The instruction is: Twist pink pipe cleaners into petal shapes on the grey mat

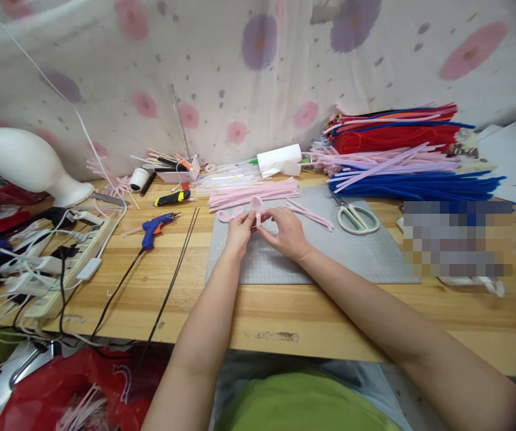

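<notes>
Above the grey cutting mat (330, 263), both hands meet at a looped, petal-shaped piece of pink pipe cleaner (257, 205). My left hand (240, 233) pinches its lower end between thumb and fingers. From the right, my right hand (287, 232) curls in, thumb and forefinger closed at the same piece; its exact contact is partly hidden. Just left of my left hand lies another shaped pink pipe cleaner piece (226, 216). A bundle of straight pink pipe cleaners (253, 193) rests behind the hands, and a few loose pink pipe cleaners (310, 215) lie right of them.
Scissors (358, 219) lie on the mat's right, below stacked blue pipe cleaners (419, 185). To the left are a blue glue gun (152, 230), thin dark rods (175, 275), a yellow-black cutter (172, 198), a cabled power strip (73, 263) and a white foam head (29, 161).
</notes>
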Tool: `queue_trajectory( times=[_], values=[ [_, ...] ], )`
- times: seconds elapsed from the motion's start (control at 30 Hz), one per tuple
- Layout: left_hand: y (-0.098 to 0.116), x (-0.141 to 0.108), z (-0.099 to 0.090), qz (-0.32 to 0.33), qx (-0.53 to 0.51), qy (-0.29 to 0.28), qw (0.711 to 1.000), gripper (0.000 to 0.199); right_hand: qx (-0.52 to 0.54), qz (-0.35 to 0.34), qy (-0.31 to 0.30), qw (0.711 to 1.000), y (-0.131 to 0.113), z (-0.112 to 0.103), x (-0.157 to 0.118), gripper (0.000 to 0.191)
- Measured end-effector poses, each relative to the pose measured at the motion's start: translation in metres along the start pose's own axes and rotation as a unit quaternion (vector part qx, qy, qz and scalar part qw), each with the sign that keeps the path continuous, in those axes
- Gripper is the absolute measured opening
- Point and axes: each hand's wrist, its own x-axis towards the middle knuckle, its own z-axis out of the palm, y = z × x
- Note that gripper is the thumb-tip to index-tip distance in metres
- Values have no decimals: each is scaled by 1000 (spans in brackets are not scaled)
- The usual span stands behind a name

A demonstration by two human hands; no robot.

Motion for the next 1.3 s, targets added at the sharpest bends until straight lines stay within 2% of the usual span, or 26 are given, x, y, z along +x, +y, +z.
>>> queue_trajectory(
  times=[0.1, 0.17, 0.23, 0.4, 0.53, 0.63, 0.7, 0.77, 0.83, 0.9, 1.0, 1.13, 1.3],
  values=[
    [-2, 2, 1, 44, 4, 28, 999, 26, 109, 131, -42, 984, 1, 4, 0, 26],
    [-6, 3, 3, 58, 0, 36, 998, 25, 164, 174, -81, 968, 6, 9, 2, 25],
    [-9, 3, 5, 40, -15, 37, 998, 25, 218, 195, -87, 952, 12, 15, 4, 24],
    [-9, -1, 8, -56, -38, 0, 998, 24, 357, 216, -85, 905, 22, 22, 4, 23],
    [-6, -4, 9, -61, -43, 15, 997, 21, 367, 225, -119, 895, 20, 15, 5, 24],
    [-5, -3, 9, -52, -13, 42, 998, 19, 389, 244, -148, 876, 18, 8, 7, 27],
    [-6, -2, 9, -35, 32, 48, 998, 18, 410, 265, -136, 862, 21, 5, 9, 27],
    [-5, -3, 9, -34, 69, 27, 997, 19, 427, 280, -111, 852, 24, 3, 10, 28],
    [-5, -4, 9, -53, 79, -15, 995, 21, 433, 281, -112, 849, 28, 2, 11, 30],
    [-4, -6, 10, -70, 72, -50, 994, 23, 435, 274, -139, 846, 30, 1, 12, 30],
    [-3, -8, 11, -84, 65, -73, 992, 25, 444, 263, -146, 844, 30, 1, 11, 28],
    [-4, -10, 14, -104, 77, -54, 990, 23, 455, 263, -90, 846, 32, 3, 11, 24],
    [-2, -12, 18, -92, 92, -29, 991, 12, 464, 300, -143, 821, 36, 2, 12, 27]
  ],
)
